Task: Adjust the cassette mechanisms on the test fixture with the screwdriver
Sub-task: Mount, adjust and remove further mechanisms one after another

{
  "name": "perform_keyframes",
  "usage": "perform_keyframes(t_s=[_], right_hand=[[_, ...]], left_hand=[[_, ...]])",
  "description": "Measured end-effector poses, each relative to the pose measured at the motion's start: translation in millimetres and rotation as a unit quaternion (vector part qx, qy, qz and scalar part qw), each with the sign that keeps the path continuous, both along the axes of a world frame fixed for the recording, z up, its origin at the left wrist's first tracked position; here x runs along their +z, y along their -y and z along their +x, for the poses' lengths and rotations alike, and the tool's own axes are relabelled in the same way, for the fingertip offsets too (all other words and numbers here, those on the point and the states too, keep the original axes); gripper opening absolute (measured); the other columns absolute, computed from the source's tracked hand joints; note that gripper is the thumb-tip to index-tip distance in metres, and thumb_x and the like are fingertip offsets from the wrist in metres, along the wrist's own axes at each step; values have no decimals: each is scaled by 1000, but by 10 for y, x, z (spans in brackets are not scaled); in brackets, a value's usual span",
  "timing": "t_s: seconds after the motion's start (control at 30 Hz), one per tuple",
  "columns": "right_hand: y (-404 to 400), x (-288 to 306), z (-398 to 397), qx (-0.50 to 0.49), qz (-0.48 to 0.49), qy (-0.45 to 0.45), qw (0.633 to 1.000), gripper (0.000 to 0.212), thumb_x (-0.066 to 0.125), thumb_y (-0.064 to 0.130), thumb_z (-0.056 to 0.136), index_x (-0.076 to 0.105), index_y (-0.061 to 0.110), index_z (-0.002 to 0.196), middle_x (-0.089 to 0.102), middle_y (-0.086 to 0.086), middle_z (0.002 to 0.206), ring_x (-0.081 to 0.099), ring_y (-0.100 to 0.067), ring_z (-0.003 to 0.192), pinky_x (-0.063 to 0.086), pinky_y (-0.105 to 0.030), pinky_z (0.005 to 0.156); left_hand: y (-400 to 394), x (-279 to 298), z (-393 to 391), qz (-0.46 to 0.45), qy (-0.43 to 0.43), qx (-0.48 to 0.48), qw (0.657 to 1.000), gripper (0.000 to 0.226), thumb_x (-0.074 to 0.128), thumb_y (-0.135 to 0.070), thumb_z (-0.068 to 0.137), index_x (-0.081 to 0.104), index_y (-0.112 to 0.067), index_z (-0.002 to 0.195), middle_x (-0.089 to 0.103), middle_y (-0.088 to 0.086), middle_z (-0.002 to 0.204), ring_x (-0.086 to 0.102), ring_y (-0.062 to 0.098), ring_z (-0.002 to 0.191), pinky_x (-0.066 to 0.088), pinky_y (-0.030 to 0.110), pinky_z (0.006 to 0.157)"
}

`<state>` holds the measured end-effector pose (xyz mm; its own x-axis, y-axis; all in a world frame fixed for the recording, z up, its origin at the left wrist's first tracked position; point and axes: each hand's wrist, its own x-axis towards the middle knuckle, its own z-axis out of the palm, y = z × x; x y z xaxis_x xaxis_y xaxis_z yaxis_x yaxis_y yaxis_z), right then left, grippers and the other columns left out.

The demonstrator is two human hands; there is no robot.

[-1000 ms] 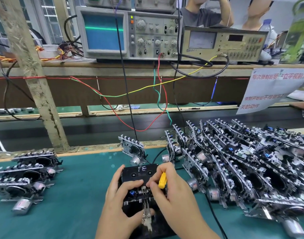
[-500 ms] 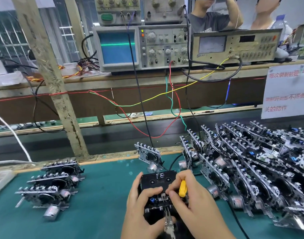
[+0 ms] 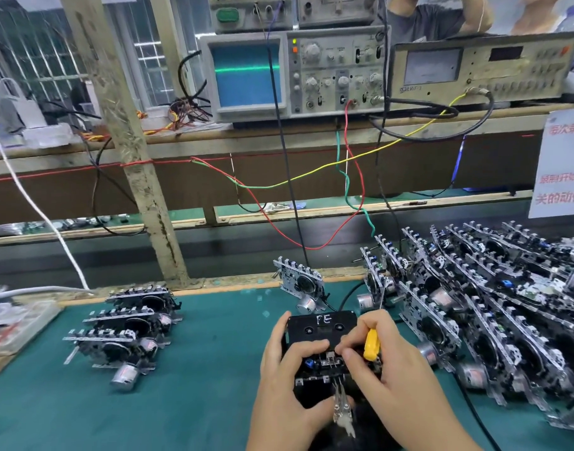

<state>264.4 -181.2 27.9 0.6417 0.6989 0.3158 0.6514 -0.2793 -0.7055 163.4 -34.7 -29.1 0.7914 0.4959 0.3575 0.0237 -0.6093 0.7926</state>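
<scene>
The green worktop (image 3: 197, 369) fills the lower half of the view, and at 12 o'clock a shelf above it carries an oscilloscope (image 3: 292, 76) with a flat green trace on its blue screen and, to its right at 1 o'clock, a beige meter unit (image 3: 481, 70) whose small printed label is too blurred to read. At 3 o'clock a white paper notice (image 3: 562, 164) hangs with red Chinese writing, cut off by the frame edge. A large crowd of cassette mechanisms (image 3: 490, 304) stands in rows from 2 to 4 o'clock, a smaller stack of mechanisms (image 3: 129, 330) lies at 9 o'clock, and a single mechanism (image 3: 300, 284) stands upright just beyond the hands. At 6 o'clock sits the black test fixture (image 3: 321, 327), its top face marked "FE" in white handwriting, with a mechanism mounted on its near side. The left hand (image 3: 285, 382) grips the fixture from its left side, thumb curled over the top and fingers under the near edge. The right hand (image 3: 393, 375) pinches the screwdriver (image 3: 372, 345) by its yellow handle, just right of the fixture's centre; the tool's long axis runs nearly upright, tilted slightly, with the handle toward 12 o'clock and the tip pointing down into the mechanism between the two hands. Crocodile clips (image 3: 341, 408) hang from the fixture's near edge.
</scene>
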Motion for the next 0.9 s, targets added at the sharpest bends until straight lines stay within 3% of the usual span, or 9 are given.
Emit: perform_keyframes(t_s=[0.13, 0.2, 0.33, 0.43, 0.53, 0.67, 0.77, 0.83, 0.9], right_hand=[[-30, -29, 39, -5, 10, 15, 1000, 33, 64, 24, 95, 38, 44, 94, 69, 23, 101, 64, -9, 83, 49, -25, 67], [-27, -3, 17, -11, 6, 7, 1000, 34, 63, 25, 95, 37, 46, 93, 69, 23, 102, 65, -9, 86, 52, -30, 72], [-44, -12, 24, -5, 19, 4, 1000, 36, 63, 24, 95, 36, 47, 93, 69, 25, 103, 65, -8, 90, 51, -27, 73], [-50, -22, 33, -6, 21, 16, 1000, 37, 64, 24, 94, 36, 48, 91, 69, 25, 103, 65, -8, 91, 49, -23, 71], [-49, -47, 53, -5, 25, 18, 1000, 37, 64, 24, 94, 36, 48, 91, 69, 25, 102, 64, -7, 91, 48, -21, 68], [-49, -46, 42, -3, 31, 21, 999, 35, 63, 26, 94, 36, 49, 91, 69, 26, 103, 65, -6, 94, 52, -26, 72], [-47, -57, 43, -3, 34, 24, 999, 35, 62, 27, 93, 36, 49, 91, 69, 25, 104, 65, -6, 96, 53, -30, 74], [-49, -79, 58, 0, 37, 22, 999, 36, 63, 24, 94, 37, 48, 92, 69, 24, 103, 65, -7, 95, 53, -30, 75], [-41, -75, 67, 11, 39, 16, 999, 36, 65, 21, 94, 38, 45, 93, 69, 24, 104, 64, -7, 94, 49, -22, 73]], left_hand=[[-3, 10, -14, -10, -6, -8, 1000, 66, 89, -30, 74, 59, -43, 131, 2, -63, 136, 24, -3, 146, 33, 26, 118], [-8, 8, -18, -11, -1, -12, 1000, 63, 88, -30, 74, 59, -54, 124, 1, -63, 136, 24, -3, 147, 33, 26, 118], [-26, 3, -14, 0, -4, -17, 1000, 84, 88, -29, 75, 33, -61, 130, -1, -64, 133, 23, -1, 148, 32, 27, 119], [-33, -1, -13, -4, 2, -21, 1000, 80, 84, -43, 69, 35, -60, 130, 0, -63, 135, 23, -1, 147, 32, 26, 119], [-34, -3, -6, -6, 7, -18, 1000, 78, 67, -63, 60, 35, -60, 131, 2, -61, 138, 24, -4, 147, 32, 24, 118], [-47, -18, 8, -5, 8, -19, 1000, 76, 65, -64, 60, 39, -58, 131, 2, -60, 139, 24, -3, 147, 32, 26, 119], [-43, -17, 8, -7, 7, -18, 1000, 67, 66, -62, 61, 57, -52, 127, 4, -60, 140, 25, -1, 148, 33, 28, 119], [-44, -12, 15, -5, 2, -18, 1000, 67, 65, -62, 62, 57, -52, 128, 3, -60, 140, 25, 0, 148, 33, 29, 119], [-47, -6, 17, 3, -2, -22, 1000, 72, 64, -62, 62, 45, -56, 131, 0, -60, 139, 23, 1, 149, 32, 29, 120]])
